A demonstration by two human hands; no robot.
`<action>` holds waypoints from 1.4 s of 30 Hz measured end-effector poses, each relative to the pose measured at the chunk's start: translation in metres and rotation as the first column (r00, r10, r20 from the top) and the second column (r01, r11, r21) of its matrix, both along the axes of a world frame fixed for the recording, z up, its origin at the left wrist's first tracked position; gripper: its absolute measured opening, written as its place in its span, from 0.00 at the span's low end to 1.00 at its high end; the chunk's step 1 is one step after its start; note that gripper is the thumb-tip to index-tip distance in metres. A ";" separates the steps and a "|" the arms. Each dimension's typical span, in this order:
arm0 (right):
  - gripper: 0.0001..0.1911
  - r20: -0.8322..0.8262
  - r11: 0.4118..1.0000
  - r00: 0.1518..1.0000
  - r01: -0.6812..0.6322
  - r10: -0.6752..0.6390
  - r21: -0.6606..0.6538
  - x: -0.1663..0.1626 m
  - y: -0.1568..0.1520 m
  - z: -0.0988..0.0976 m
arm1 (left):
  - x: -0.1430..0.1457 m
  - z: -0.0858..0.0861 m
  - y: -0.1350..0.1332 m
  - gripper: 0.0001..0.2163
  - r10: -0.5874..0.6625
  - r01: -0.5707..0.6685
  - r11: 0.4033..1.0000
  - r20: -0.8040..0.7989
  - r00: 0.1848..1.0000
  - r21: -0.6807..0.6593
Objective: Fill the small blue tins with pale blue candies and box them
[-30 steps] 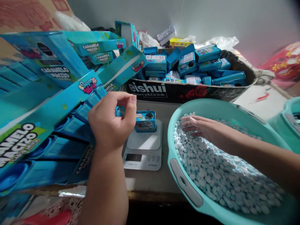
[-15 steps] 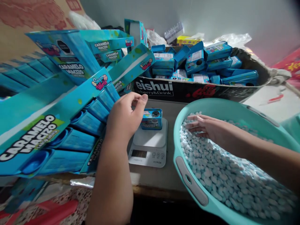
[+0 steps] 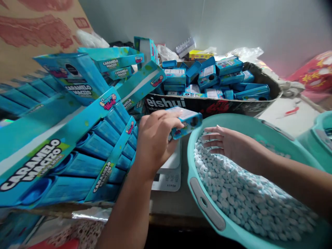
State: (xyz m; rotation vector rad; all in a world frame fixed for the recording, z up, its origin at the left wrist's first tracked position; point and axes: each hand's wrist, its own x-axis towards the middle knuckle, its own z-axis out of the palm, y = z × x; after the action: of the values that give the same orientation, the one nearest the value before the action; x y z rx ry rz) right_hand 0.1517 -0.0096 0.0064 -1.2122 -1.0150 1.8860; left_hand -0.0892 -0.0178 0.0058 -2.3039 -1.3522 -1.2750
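My left hand (image 3: 158, 136) is closed around a small blue candy box (image 3: 190, 121), held tilted above the kitchen scale (image 3: 169, 178). A round dark hole shows in the end of the box, which points toward the basin. Part of the scale, including most of its display, is hidden behind my hand and wrist. My right hand (image 3: 225, 141) reaches over the turquoise basin (image 3: 191, 152), palm turned toward the box, fingers extended and slightly apart. Beneath it lie many pale blue and white candies (image 3: 238, 193), heaped in the basin.
On the left, blue display boxes (image 3: 52, 152) hold rows of small blue boxes. Behind the scale, a black carton (image 3: 192, 103) is piled with more small blue boxes (image 3: 207, 76). Another turquoise tub (image 3: 320, 128) stands at the right edge. The table's front edge (image 3: 176, 219) runs below the scale.
My left hand has taken hold of the candy box, lifted it off the scale and tilted it toward the basin. My right hand stays over the candies, its palm now turned more into view.
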 end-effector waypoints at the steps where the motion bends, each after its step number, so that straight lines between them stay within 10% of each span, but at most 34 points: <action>1: 0.16 -0.053 0.999 0.999 -0.005 0.004 -0.031 -0.001 -0.001 0.003 | 0.004 0.000 -0.002 0.13 -0.074 0.078 0.996 -0.075 0.994 0.053; 12: 0.20 -0.236 0.982 0.969 -0.107 0.068 -0.155 -0.002 -0.003 0.009 | 0.017 0.003 -0.013 0.09 -0.088 0.231 0.936 -0.462 0.883 0.264; 22: 0.22 -0.145 0.984 0.983 -0.129 0.112 -0.120 -0.001 -0.004 0.005 | 0.011 -0.006 0.002 0.13 -0.255 0.265 0.964 -0.192 0.948 0.025; 26: 0.26 0.265 0.982 0.954 -0.167 0.138 0.093 0.000 -0.007 0.006 | 0.005 0.001 0.000 0.15 -0.166 0.181 0.961 0.084 0.982 -0.208; 30: 0.27 0.772 0.811 0.635 -0.463 0.021 0.358 0.005 -0.010 0.007 | -0.015 0.007 0.000 0.18 0.090 0.051 0.803 0.206 0.974 -0.593; 35: 0.23 0.931 0.565 0.354 -0.752 -0.086 0.339 0.010 -0.007 -0.005 | -0.041 0.011 0.001 0.19 0.128 0.042 0.608 0.150 0.980 -0.793; 37: 0.21 0.937 0.483 0.322 -0.804 -0.136 0.347 0.010 -0.007 -0.011 | -0.043 0.014 0.000 0.19 0.117 0.057 0.626 0.166 0.979 -0.778; 42: 0.19 0.924 0.337 0.277 -0.871 -0.264 0.358 0.006 -0.014 -0.019 | -0.033 0.019 -0.007 0.12 0.072 0.045 0.919 0.280 0.957 -0.392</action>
State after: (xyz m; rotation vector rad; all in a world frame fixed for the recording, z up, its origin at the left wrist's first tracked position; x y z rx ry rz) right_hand 0.1574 -0.0237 -0.0129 -1.2389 -2.7684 0.2030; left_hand -0.1219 -0.0247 0.0251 -2.4155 -1.8741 -1.4997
